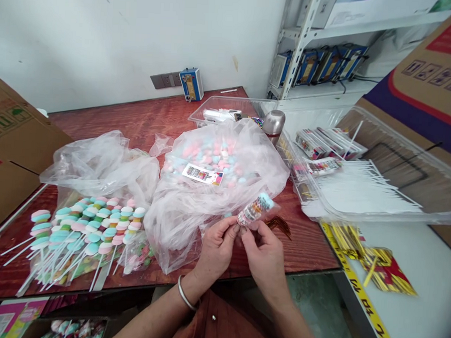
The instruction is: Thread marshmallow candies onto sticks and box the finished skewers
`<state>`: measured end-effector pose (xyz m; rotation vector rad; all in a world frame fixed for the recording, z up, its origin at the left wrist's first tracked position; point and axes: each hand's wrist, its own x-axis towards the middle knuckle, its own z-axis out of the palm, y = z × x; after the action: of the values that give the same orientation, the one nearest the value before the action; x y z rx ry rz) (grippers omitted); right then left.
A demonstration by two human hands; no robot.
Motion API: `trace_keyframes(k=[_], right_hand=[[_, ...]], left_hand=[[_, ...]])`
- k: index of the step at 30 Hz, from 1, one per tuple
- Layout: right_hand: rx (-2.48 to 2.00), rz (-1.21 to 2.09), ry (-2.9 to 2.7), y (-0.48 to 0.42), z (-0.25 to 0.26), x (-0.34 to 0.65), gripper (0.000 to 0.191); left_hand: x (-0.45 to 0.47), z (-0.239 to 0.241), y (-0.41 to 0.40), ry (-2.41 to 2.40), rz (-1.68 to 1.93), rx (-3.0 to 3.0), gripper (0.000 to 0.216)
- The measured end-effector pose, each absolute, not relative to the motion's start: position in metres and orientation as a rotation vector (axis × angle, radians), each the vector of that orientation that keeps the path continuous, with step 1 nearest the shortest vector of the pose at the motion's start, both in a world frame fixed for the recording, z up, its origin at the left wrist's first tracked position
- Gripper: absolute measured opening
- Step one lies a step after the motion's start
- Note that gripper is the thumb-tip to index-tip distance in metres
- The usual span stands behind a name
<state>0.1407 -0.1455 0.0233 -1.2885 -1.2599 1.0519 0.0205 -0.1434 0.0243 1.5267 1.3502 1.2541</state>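
My left hand (216, 246) and my right hand (265, 250) meet above the front edge of the red wooden table (138, 118). Both pinch the lower end of a wrapped candy skewer (255, 208) in a printed clear sleeve, which points up and to the right. A silver bangle (184, 296) circles my left wrist. Just behind the hands lies a big clear bag of pink, blue and white candies (218, 161) with a printed card (203, 174) on top.
Several finished candy skewers (84, 227) lie in rows at the left front, beside an emptier plastic bag (102, 163). A clear tray (363, 180) with white sticks and printed sleeves sits right. Gold twist ties (374, 260), a metal flask (274, 124), cardboard boxes and shelving surround.
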Motion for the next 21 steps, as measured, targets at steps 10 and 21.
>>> trace_keyframes(k=[10, 21], right_hand=[[-1.207, 0.761, -1.556, -0.144, 0.054, 0.175, 0.016], [-1.05, 1.14, -1.48, -0.14, 0.001, 0.209, 0.011]], left_hand=[[0.001, 0.056, -0.143, 1.367, 0.865, 2.229, 0.032], [0.003, 0.085, -0.146, 0.934, 0.77, 2.039, 0.032]])
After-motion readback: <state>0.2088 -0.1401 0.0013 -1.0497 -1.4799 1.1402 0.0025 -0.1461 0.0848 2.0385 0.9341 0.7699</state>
